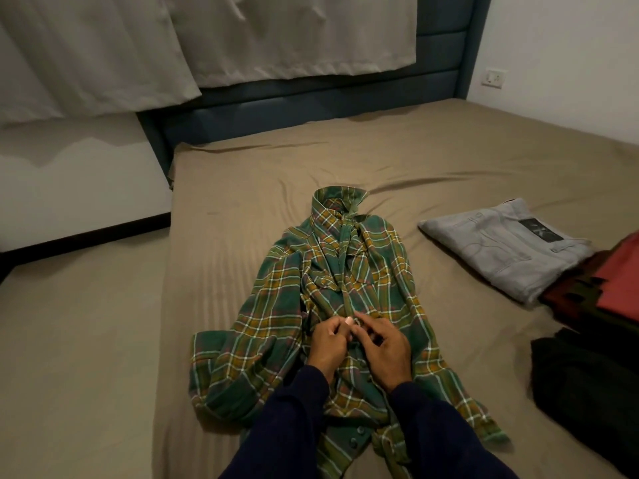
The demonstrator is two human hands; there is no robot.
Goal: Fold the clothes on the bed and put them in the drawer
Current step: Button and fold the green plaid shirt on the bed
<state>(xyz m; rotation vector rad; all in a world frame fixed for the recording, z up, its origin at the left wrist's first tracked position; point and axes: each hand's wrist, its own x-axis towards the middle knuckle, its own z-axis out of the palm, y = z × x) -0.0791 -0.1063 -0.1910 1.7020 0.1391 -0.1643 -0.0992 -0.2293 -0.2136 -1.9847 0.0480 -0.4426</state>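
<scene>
The plaid shirt point(340, 305) was laid front-up at approx. the centre of the bed point(242, 174), collar twd. the headboard point(311, 102), sleeves bunched at both sides. The left hand point(326, 344) and right hand point(383, 344) were held close together over the placket at mid-chest; fingers of both were curled and pinched on the front edges, apparently at a button. Whether the button was already through its hole could not be determined.

Step in hand (judged): front being fastened prior to folding. Recommended procedure:
- Both placket edges to be kept aligned and lightly taut, so no fabric is trapped under the button.
- Buttons visible nr. the hem to be dealt with in sequence, w/o skipping.
- Sleeves to be smoothed flat before any fold is made; creases are otherwise locked in.

Folded grey jeans point(508, 247) and a red/dark stack point(615, 288) were lying at the right edge, well apart from the shirt. No drawer was in view.
</scene>
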